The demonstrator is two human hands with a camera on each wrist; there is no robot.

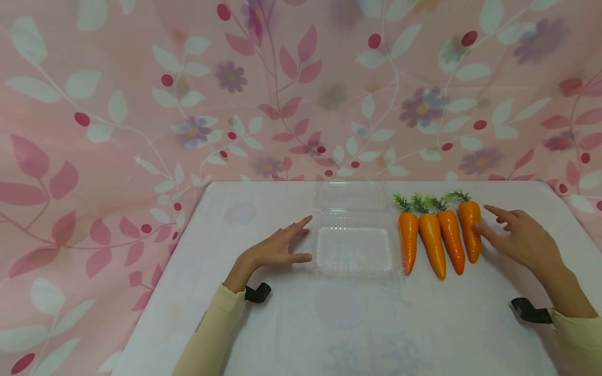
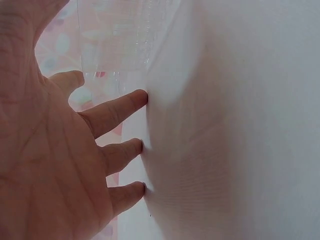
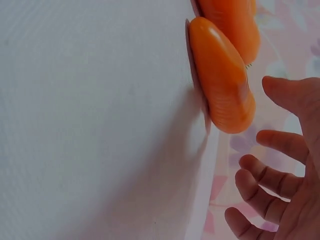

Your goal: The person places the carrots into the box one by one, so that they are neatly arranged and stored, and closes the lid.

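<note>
A clear plastic clamshell box (image 1: pixel 355 250) lies on the table with its lid (image 1: pixel 350 197) folded back toward the wall. My left hand (image 1: pixel 277 248) is at the box's left side, thumb and fingers spread, holding nothing. In the left wrist view several fingertips of the left hand (image 2: pixel 55 145) meet the white cloth, and part of the box (image 2: pixel 112 37) shows above them. Several orange carrots with green tops lie side by side right of the box. Beside the rightmost carrot (image 1: pixel 470 230), my right hand (image 1: pixel 529 237) has its fingers loosely extended, the thumb tip close to the carrot's side.
The leftmost carrot (image 1: pixel 408 240) lies right against the box's right edge. A white cloth (image 1: pixel 301 334) covers the table, and a pink floral curtain (image 1: pixel 291 78) hangs behind its far edge. Each wrist carries a black camera mount, such as the left mount (image 1: pixel 257 293).
</note>
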